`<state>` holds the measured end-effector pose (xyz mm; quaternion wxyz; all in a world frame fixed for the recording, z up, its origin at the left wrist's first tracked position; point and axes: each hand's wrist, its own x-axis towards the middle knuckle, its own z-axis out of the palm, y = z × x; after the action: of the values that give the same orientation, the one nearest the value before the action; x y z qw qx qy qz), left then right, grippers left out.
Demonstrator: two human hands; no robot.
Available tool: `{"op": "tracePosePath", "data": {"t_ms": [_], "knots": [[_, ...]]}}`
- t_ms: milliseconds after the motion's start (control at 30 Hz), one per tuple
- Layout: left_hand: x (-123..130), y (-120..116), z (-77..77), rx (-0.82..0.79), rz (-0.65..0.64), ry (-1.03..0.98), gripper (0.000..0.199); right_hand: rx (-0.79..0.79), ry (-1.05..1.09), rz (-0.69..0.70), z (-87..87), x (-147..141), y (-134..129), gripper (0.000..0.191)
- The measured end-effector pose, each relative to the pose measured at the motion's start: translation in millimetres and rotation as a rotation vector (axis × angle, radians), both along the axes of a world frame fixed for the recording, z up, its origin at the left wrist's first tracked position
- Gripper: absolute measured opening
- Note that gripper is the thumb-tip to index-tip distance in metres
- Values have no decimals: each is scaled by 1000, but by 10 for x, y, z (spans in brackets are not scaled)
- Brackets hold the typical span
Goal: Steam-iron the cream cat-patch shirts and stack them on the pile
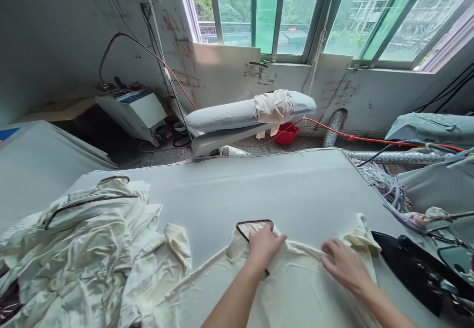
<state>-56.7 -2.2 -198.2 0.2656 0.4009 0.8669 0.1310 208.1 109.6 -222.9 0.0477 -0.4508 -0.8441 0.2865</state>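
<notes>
Currently both hands lie flat and open on a cream garment [289,288] spread at the near edge of the ironing table [281,185]; neither hand grips anything. The left hand [263,245] presses down near the dark-trimmed collar [255,225], fingers pointing away from the person. The right hand [344,265] rests a little apart from it, to the right, fingertips on a raised fold of the cloth.

Judging from this, the step is smoothing the collar area flat. To do it well, the left hand would best pin the cloth by the collar while the right sweeps outward along the fold, so the wrinkle is pushed off toward the bunched end [361,234] rather than trapped between the 2 hands. Light, even pressure should suit this thin, slippery-looking fabric; dragging hard could pull the collar out of line.

Just beside the right hand, a black iron [411,269] lies on the table's right edge; the sweeping hand should keep clear of it, since it may be hot.

At the left, a pile of similar cream garments [81,249] sits crumpled on the table, near but apart from the one being handled. Beyond the table stands a padded sleeve board [237,116] with a cloth draped over it, below the windows [266,7].
</notes>
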Motion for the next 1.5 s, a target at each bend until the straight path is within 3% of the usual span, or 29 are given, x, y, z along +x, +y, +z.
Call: {"op": "tracePosePath", "data": {"t_ms": [100, 167, 233, 267, 333, 367, 433, 500, 533, 600, 667, 767, 833, 933, 1000, 1067, 1133, 1233, 1300, 1367, 1433, 1500], "knots": [[-79, 177, -66, -51, -126, 49, 32, -176, -335, 79, -100, 626, 292, 28], [-162, 184, -133, -25, -141, 99, 31, -143, -351, -16, -205, 695, 295, 35], [-185, 189, -188, 12, -147, 151, 29, 196, -230, -161, -327, 521, 92, 38], [-182, 194, -200, 34, -142, 168, 28, 395, -148, -154, -387, 377, -62, 38], [-200, 178, -173, 77, -134, 176, 22, 694, 24, 37, -479, 66, -365, 42], [-240, 141, -128, 100, -142, 178, 19, 765, 67, 116, -498, -76, -468, 44], [-390, -8, 16, 141, -218, 201, 17, 819, 66, 19, -462, -321, -516, 48], [-587, -226, 190, 95, -285, 248, 21, 728, 73, -172, -320, -573, -394, 50], [-676, -334, 265, 22, -287, 257, 25, 599, 82, -143, -220, -726, -314, 49], [-791, -505, 345, -193, -212, 164, 41, 260, 57, 125, -11, -1097, -201, 45], [-800, -615, 308, -321, -94, -30, 48, -14, -44, 299, 142, -1487, -202, 41], [-677, -843, 79, -191, 85, -202, 37, -119, -151, 223, 165, -1794, -362, 30], [-582, -1147, -99, 76, 209, -184, 24, -104, -148, 154, 65, -1666, -498, 23], [-490, -1753, -263, 409, 345, -139, 20, 48, -76, 18, -136, -1077, -679, 21], [-440, -2075, -276, 383, 282, -47, 33, 293, -7, -3, -248, -647, -778, 29], [-369, -2210, -246, 305, 92, 92, 49, 541, 54, 110, -316, -368, -851, 47], [-290, -2162, -220, 323, -134, 197, 59, 621, 115, 355, -324, -305, -876, 55], [-266, -1920, -210, 299, -358, 196, 49, 388, 137, 602, -229, -527, -764, 32], [-364, -1735, -176, 187, -364, 122, 26, 189, 28, 530, -133, -759, -632, 23], [-500, -1539, -91, -8, -254, 80, 26, 134, -83, 370, -62, -975, -567, 26], [-567, -1329, 21, -209, -161, 132, 30, 193, -123, 262, -54, -1135, -662, 25], [-481, -1142, 93, -309, -175, 220, 19, 338, -29, 289, -129, -1223, -920, 43]]}}
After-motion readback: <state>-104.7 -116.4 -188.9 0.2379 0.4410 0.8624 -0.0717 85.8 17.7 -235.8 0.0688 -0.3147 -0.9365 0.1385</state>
